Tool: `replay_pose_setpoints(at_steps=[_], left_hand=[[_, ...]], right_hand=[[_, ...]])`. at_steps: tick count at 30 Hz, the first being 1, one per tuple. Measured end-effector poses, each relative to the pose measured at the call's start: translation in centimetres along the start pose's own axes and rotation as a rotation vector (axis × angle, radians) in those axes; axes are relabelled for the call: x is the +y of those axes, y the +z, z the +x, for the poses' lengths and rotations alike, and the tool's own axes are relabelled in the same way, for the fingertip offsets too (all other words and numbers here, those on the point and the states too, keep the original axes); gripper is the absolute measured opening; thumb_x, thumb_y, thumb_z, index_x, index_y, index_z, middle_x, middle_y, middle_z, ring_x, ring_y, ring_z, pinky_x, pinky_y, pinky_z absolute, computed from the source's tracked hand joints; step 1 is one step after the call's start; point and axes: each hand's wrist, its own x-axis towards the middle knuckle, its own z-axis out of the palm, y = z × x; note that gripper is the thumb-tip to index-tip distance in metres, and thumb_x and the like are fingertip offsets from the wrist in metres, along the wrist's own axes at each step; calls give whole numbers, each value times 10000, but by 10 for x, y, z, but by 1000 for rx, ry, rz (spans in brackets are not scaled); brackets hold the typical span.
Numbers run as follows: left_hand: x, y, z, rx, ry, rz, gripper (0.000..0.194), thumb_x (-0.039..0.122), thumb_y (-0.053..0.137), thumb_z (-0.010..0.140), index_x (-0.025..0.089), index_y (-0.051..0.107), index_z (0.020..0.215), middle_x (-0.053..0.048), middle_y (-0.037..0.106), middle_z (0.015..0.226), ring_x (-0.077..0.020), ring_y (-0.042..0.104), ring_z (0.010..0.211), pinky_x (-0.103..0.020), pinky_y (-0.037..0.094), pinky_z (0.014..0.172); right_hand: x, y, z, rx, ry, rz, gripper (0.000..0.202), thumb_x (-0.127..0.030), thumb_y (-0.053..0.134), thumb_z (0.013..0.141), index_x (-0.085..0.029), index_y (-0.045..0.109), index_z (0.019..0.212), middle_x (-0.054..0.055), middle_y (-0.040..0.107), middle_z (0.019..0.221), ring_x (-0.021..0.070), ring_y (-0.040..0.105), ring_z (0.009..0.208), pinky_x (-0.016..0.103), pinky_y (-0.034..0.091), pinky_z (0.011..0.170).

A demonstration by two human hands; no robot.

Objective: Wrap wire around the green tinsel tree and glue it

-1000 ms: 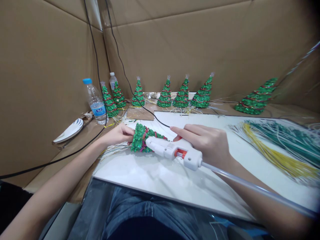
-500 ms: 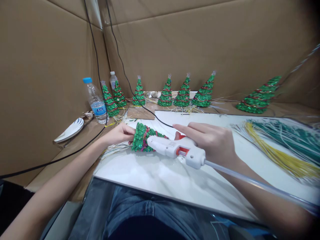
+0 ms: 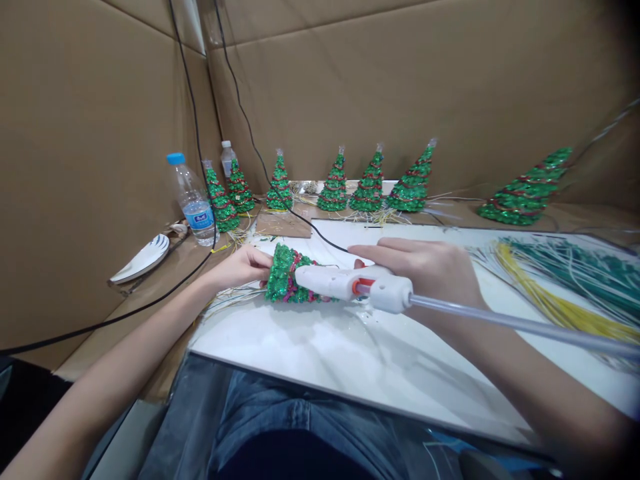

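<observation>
A small green glitter tree (image 3: 284, 273) with red trim lies on its side on the white board (image 3: 325, 347). My left hand (image 3: 243, 267) grips its base from the left. My right hand (image 3: 425, 270) holds a white glue gun (image 3: 350, 285) with an orange trigger, and the nozzle rests against the tree's side. A clear glue stick (image 3: 510, 325) juts out of the gun's back toward the right.
Several finished glitter trees (image 3: 371, 183) stand in a row along the cardboard back wall, another (image 3: 525, 190) at far right. A water bottle (image 3: 193, 200) and a white dish (image 3: 143, 257) sit at left. Green and yellow strands (image 3: 565, 280) lie at right. A black cord (image 3: 150, 303) crosses the left side.
The glue gun has levelled out, its rear and glue stick rising, and my right hand shifted slightly right and up. The tree and my left hand stayed almost in place.
</observation>
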Motion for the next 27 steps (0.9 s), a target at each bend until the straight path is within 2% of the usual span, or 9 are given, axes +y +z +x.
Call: replay_pose_setpoints(at_steps=[3,8,11,16,21,27], left_hand=[[-2,0,1,-44,17,-13,257,233,619,743,96,630,526,-18,556,508,-121,509,546,-226,405,553],[-6,-1,1,-44,13,-19,255,224,617,755,88,640,542,-20,560,508,-111,497,523,-216,390,523],[-7,-1,1,-41,16,-11,253,222,601,772,84,660,568,-16,567,520,-106,498,529,-214,397,529],[-5,0,0,-20,30,-13,261,265,633,763,90,680,575,-30,599,544,-120,529,556,-220,419,539],[-4,1,-1,6,28,-31,266,330,676,748,97,721,628,-62,659,619,-155,589,623,-240,463,579],[-4,1,-1,10,29,-46,285,355,691,747,95,730,637,-71,661,619,-152,590,608,-240,462,573]], right_hand=[[2,-1,4,-44,13,30,224,-287,502,832,-222,709,773,17,652,623,133,561,501,261,234,437],[4,-2,14,-112,63,87,138,-275,583,728,-227,688,653,23,663,608,171,596,525,253,243,412],[0,-7,22,-203,180,117,189,-339,584,732,-227,697,631,29,669,604,183,598,525,257,276,417],[-7,-17,36,-373,373,91,211,-363,569,714,-249,746,728,28,703,686,216,622,588,266,294,432],[-8,-16,39,-377,394,96,248,-425,555,727,-289,759,762,12,716,733,212,620,601,269,297,443],[-7,-14,37,-372,367,107,250,-385,541,745,-251,751,760,35,710,715,228,636,628,282,329,449]])
